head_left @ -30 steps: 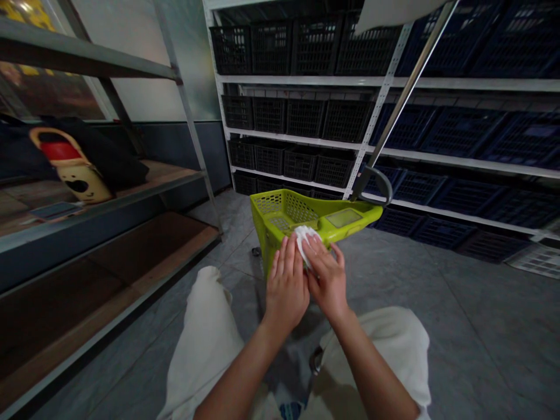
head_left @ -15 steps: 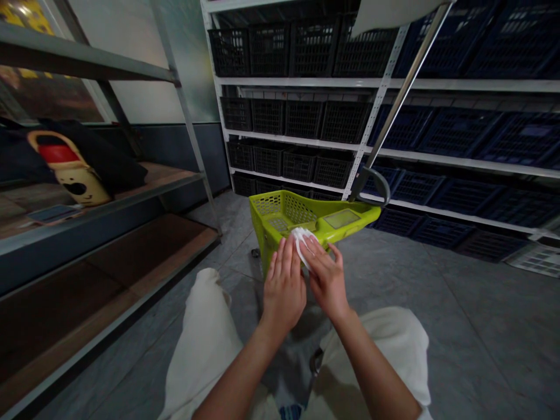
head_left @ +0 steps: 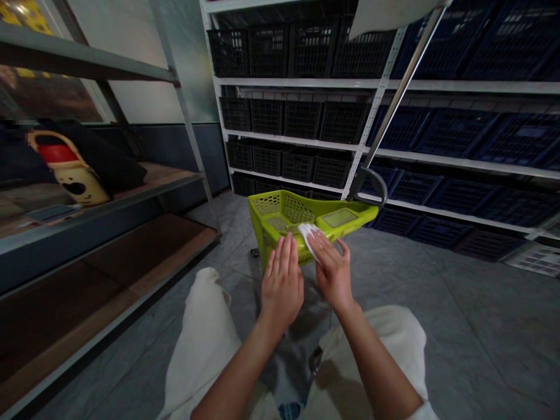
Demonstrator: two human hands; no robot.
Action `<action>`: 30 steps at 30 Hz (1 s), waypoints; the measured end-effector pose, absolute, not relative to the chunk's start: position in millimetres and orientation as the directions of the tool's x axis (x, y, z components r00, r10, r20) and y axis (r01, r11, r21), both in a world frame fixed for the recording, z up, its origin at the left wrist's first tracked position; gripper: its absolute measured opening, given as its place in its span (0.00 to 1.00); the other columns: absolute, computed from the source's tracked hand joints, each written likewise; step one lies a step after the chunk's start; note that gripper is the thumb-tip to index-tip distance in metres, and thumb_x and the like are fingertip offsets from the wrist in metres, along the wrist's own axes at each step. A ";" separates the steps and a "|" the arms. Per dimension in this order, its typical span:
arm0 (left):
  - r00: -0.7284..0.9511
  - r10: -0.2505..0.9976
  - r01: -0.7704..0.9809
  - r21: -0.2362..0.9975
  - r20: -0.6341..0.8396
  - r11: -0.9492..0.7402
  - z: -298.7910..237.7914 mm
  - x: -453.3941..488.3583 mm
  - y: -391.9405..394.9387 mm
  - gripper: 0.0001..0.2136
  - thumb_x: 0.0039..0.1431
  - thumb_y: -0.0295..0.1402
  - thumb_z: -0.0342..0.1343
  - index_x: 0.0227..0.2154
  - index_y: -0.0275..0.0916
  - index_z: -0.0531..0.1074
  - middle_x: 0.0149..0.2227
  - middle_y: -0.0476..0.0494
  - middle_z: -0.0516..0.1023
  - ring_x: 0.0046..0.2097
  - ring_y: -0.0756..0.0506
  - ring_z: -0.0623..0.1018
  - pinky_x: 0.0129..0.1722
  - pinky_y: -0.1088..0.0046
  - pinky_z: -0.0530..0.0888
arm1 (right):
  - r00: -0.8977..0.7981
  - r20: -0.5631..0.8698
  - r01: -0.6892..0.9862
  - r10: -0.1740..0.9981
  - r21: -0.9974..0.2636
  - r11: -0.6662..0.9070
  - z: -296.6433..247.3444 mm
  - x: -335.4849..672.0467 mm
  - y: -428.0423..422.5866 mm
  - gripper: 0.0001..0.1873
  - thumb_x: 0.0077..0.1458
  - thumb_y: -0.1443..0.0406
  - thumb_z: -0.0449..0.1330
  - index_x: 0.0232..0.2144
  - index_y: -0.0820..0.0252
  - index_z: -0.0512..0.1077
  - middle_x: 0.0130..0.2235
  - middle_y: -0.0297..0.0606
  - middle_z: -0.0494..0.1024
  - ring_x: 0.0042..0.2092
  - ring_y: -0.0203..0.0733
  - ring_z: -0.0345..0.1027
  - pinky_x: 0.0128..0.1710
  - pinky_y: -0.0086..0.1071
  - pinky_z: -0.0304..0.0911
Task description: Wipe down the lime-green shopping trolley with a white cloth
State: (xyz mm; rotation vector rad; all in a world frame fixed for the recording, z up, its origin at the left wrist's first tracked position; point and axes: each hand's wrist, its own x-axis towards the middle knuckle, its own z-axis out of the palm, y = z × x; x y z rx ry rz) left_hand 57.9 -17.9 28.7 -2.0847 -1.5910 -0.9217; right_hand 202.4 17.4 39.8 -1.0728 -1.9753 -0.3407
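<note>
A lime-green wheeled shopping basket [head_left: 280,217] stands on the floor just ahead of my knees, with a long metal pull handle [head_left: 396,105] rising up to the right. My right hand [head_left: 333,269] presses a small white cloth [head_left: 307,234] against the basket's near rim, fingers closed over it. My left hand [head_left: 283,283] rests flat on the basket's near wall beside it, fingers straight and together, holding nothing.
White shelving with dark plastic crates [head_left: 315,119] fills the back wall. On the left, a metal rack [head_left: 105,201] holds a yellow-and-red container [head_left: 70,169] and a dark bag. Grey tiled floor [head_left: 472,315] lies around the basket.
My right hand has slid the white cloth a little to the right and up along the basket's rim. My left hand has stayed against the basket wall.
</note>
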 end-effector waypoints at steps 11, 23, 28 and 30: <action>0.143 0.712 0.948 0.112 0.688 -0.298 26.4 59.0 -17.4 0.34 0.66 0.24 0.41 0.71 0.31 0.37 0.72 0.33 0.53 0.73 0.40 0.51 0.68 0.57 0.60 | -0.332 0.763 0.777 0.554 -0.111 0.619 38.1 184.1 4.8 0.35 0.57 0.74 0.49 0.66 0.54 0.60 0.65 0.41 0.68 0.68 0.40 0.57 0.66 0.43 0.46; 0.146 0.703 0.955 0.087 0.696 -0.284 25.9 55.1 -17.2 0.32 0.66 0.25 0.42 0.71 0.29 0.41 0.72 0.34 0.54 0.73 0.40 0.51 0.68 0.58 0.60 | -0.236 0.803 0.801 0.547 -0.158 0.578 35.4 187.6 13.9 0.35 0.56 0.76 0.48 0.65 0.53 0.61 0.64 0.41 0.70 0.67 0.40 0.59 0.66 0.43 0.45; 0.158 0.700 0.956 0.068 0.696 -0.284 25.8 52.1 -17.6 0.32 0.67 0.25 0.42 0.71 0.29 0.39 0.72 0.33 0.53 0.73 0.40 0.51 0.68 0.58 0.60 | -0.218 0.816 0.797 0.535 -0.168 0.580 33.1 197.3 21.2 0.34 0.57 0.76 0.48 0.64 0.50 0.63 0.63 0.39 0.72 0.66 0.42 0.62 0.67 0.46 0.43; 0.159 0.702 0.955 0.073 0.694 -0.289 26.7 51.9 -18.0 0.33 0.67 0.25 0.41 0.71 0.29 0.37 0.72 0.33 0.52 0.73 0.41 0.51 0.68 0.58 0.60 | -0.066 0.857 0.840 0.510 -0.228 0.492 31.2 201.1 28.4 0.33 0.57 0.76 0.47 0.62 0.49 0.65 0.61 0.38 0.74 0.65 0.42 0.63 0.67 0.47 0.42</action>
